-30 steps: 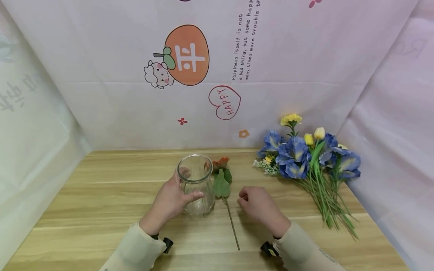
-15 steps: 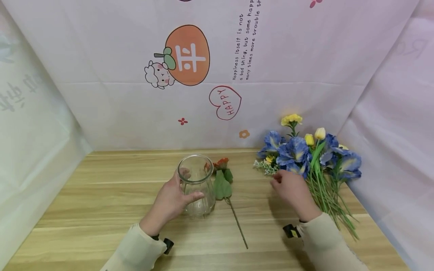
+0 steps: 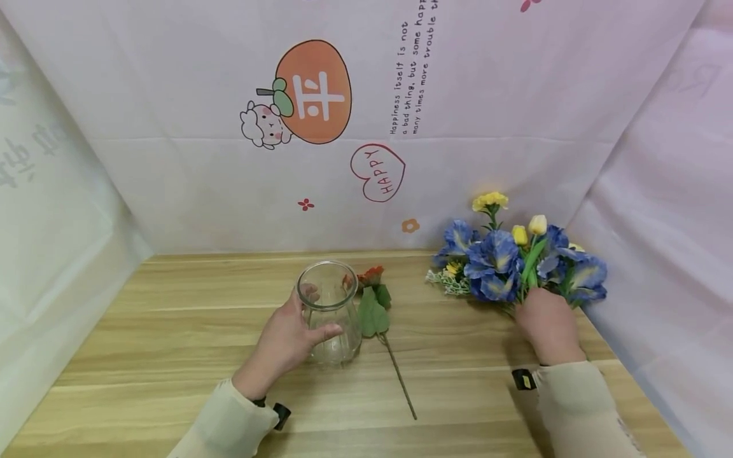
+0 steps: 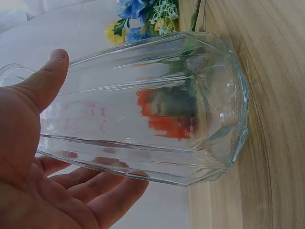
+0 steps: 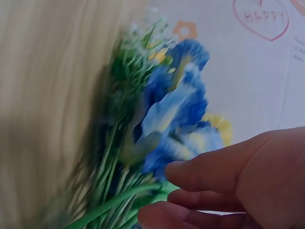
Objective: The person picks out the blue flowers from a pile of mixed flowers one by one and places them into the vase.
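My left hand [image 3: 286, 334] grips a clear glass vase [image 3: 338, 331] that stands on the table, thumb on the near side and fingers round the other. In the left wrist view the faceted vase [image 4: 143, 114] shows an orange-red bloom through its glass. Just right of the vase lies an artificial flower [image 3: 375, 312] with a red head, green leaves and a thin stem. Over the stems of a flower bunch [image 3: 495, 261] hovers my right hand [image 3: 548, 324]. In the right wrist view its thumb [image 5: 205, 171] is apart from the fingers, with no stem pinched between them.
The bunch at the back right has blue irises [image 3: 495, 254], yellow and cream tulips [image 3: 538, 224], a yellow carnation [image 3: 490, 201] and small white sprigs [image 3: 449, 282]. A printed cloth [image 3: 200, 159] hangs behind the wooden table [image 3: 172, 318], with cloth at both sides.
My right hand has moved right from beside the red flower to the bunch's stems. The red flower's stem end has swung slightly right. My left hand stays on the vase.
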The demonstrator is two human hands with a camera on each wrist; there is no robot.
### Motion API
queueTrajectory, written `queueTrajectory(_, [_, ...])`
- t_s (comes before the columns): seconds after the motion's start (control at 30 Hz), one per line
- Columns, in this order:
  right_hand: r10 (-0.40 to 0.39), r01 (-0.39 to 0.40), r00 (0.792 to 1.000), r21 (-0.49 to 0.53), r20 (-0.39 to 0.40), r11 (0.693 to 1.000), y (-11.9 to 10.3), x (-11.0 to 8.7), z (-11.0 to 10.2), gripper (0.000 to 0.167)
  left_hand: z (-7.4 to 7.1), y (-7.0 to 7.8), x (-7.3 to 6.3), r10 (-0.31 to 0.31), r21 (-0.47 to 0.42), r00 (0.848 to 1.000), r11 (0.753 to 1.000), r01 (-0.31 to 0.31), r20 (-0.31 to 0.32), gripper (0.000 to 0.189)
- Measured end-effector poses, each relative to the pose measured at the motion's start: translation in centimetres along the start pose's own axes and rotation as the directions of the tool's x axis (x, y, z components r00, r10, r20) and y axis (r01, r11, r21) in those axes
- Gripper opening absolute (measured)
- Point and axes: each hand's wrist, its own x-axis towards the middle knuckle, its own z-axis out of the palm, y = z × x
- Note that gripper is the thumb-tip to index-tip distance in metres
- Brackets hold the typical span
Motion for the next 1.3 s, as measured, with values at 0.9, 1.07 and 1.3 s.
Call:
queueTrajectory(0.9, [0.206, -0.204, 0.959, -0.029, 0.197, 0.979, 1.9, 1.7, 0.7, 0.036, 0.0, 0.0, 0.1, -0.018, -0.01, 1.0, 1.0, 0.018, 0.002, 0.076])
queueTrajectory(1.07, [0.181, -0.181, 0.973, -0.012, 0.141, 0.983, 2.0, 1.2, 0.6, 0.036, 0.1, -0.1, 0.0, -0.016, -0.016, 1.0, 1.0, 0.016, 0.002, 0.076])
queueTrajectory(1.3, [0.091, -0.09, 0.995, 0.029, -0.028, 0.996, 1.5, 0.6, 0.2, 0.033, 0.2, -0.2, 0.1, 0.004, -0.008, 1.0, 1.0, -0.004, -0.006, 0.076])
